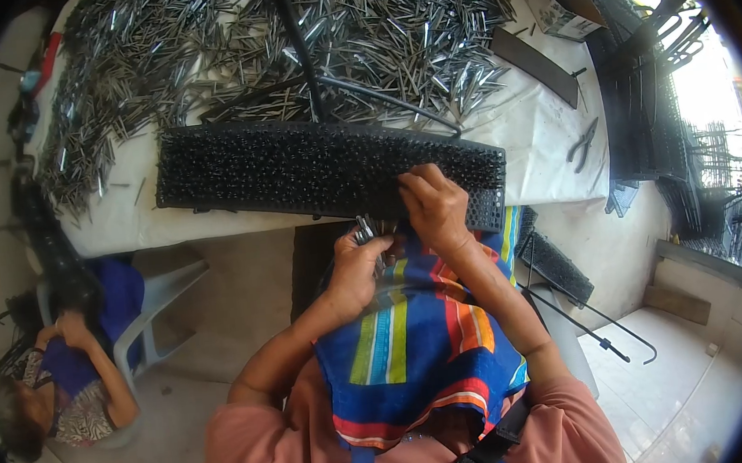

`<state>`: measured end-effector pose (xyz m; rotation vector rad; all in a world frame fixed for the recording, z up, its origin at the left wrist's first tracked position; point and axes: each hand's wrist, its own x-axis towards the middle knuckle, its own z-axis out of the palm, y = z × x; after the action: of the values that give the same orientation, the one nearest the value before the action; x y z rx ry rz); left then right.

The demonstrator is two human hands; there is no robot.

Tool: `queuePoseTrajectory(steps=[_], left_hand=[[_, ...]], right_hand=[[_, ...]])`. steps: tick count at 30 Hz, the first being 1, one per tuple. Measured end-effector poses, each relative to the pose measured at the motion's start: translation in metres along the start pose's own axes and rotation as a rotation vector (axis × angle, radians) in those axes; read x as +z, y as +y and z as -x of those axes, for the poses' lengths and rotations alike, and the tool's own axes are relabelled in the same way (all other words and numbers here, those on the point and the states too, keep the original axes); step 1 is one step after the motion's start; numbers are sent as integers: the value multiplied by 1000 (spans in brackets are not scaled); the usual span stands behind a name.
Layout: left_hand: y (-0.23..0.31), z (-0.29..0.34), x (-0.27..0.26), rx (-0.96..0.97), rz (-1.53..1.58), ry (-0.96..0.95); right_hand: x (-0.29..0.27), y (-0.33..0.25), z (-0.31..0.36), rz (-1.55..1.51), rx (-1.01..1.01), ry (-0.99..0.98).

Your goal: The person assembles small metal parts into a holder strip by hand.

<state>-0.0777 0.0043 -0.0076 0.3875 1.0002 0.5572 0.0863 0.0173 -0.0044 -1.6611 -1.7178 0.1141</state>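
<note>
At frame centre, the right hand [433,204] presses curled fingers onto a black bristly mat [312,166]; the left hand [358,263] clutches metal pins [365,229]. Loose shiny pins [223,50] blanket the white table [547,128] above.

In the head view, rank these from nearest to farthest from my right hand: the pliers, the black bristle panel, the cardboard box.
From the right hand:
1. Black bristle panel, under the fingertips, touching.
2. Pliers, to the right on the white table.
3. Cardboard box, at the far right corner.
</note>
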Motion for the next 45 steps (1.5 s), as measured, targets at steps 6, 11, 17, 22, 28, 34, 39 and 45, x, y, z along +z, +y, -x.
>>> queuePoseTrajectory(steps=[6,11,17,22,28,34,39,45], left_hand=[[0,-3,0,-21,156,-40],[2,-1,11,-23,190,-29],[-2,-3,6,-94,69,8],[0,-3,8,-65,30,-43],[6,2,17,-102,23,26],[-1,-4,12,-92,42,-48],[-2,-7,12,-87,129,-82],[-1,-6,20,-63,89,-21]], right_hand=[[-13,1,22,-467,316,-262],[-8,-3,31,-808,738,-118],[-12,3,11,-510,514,225],[-11,6,2,-283,266,141],[-16,4,2,-244,278,59],[-11,6,6,-14,47,34],[-20,-4,14,-160,182,-14],[-15,6,29,-641,699,-68]])
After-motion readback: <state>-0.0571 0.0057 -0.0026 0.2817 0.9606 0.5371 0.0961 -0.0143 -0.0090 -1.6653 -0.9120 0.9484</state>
